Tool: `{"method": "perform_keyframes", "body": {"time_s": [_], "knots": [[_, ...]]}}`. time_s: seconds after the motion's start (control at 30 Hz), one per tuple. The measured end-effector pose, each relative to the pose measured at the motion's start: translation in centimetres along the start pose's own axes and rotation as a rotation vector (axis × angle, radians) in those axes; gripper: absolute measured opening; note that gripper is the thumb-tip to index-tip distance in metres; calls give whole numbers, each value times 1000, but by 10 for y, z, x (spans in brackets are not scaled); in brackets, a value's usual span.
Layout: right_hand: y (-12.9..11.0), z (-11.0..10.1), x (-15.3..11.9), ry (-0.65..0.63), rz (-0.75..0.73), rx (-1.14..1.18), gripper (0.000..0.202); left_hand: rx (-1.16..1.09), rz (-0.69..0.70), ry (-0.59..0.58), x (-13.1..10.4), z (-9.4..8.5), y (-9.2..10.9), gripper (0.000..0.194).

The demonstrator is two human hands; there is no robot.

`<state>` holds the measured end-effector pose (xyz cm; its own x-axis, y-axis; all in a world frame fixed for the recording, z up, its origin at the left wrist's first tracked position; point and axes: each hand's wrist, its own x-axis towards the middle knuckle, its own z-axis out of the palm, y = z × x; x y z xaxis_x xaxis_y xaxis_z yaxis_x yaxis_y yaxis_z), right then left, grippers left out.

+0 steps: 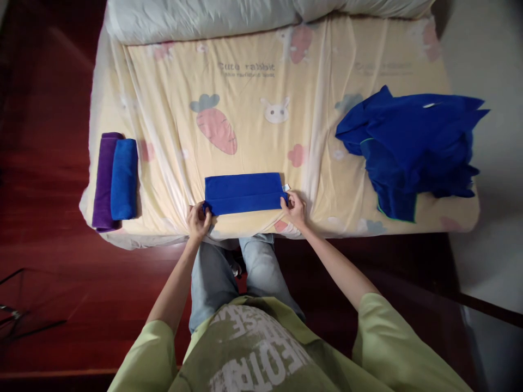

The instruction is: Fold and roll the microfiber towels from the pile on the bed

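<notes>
A blue towel, folded into a flat strip with a small white tag at its right end, lies near the front edge of the bed. My left hand pinches its near left corner. At the near right corner, my right hand pinches the cloth between thumb and fingers, just below the tag. Along the near side runs a narrow folded-over band.
On the left of the patterned bed sheet lie a purple rolled towel and a blue rolled towel, side by side. A loose pile of blue cloths sits at the right. A pale quilt lies across the back.
</notes>
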<state>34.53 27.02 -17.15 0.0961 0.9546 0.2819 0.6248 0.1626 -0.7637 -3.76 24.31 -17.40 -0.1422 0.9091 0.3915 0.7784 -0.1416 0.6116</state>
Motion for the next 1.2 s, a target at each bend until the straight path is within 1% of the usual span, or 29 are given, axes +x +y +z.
{"method": "perform_keyframes", "body": {"time_s": [0.1,0.27,0.4,0.5,0.57,0.63,0.7,0.8,0.87,0.93,1.1,1.2], "knots": [[1,0,0,2,-25,-12,28,10,30,-3,1,0,1,27],[3,1,0,12,-60,-5,26,-4,40,34,1,-1,2,28],[1,0,1,34,-113,-46,17,6,93,-44,2,-2,2,22],[-1,-2,2,48,-182,-89,16,-5,151,-105,5,-5,4,24],[-2,-3,2,23,-231,-104,19,-13,178,-111,7,-7,6,27],[-1,-3,2,-29,-269,-114,26,-10,198,-114,8,-9,8,29],[-1,-4,3,-73,-288,-113,33,8,206,-143,8,-10,11,32],[-3,-6,5,-107,-302,-102,38,40,207,-207,9,-12,14,49],[-5,-9,5,-133,-319,-117,40,49,199,-221,10,-12,16,56],[-7,-12,5,-168,-334,-152,44,48,188,-208,11,-11,16,56],[-9,-16,5,-227,-375,-207,60,18,136,-191,11,-10,10,46],[-7,-15,5,-229,-368,-215,61,-11,112,-208,11,-10,6,46]]}}
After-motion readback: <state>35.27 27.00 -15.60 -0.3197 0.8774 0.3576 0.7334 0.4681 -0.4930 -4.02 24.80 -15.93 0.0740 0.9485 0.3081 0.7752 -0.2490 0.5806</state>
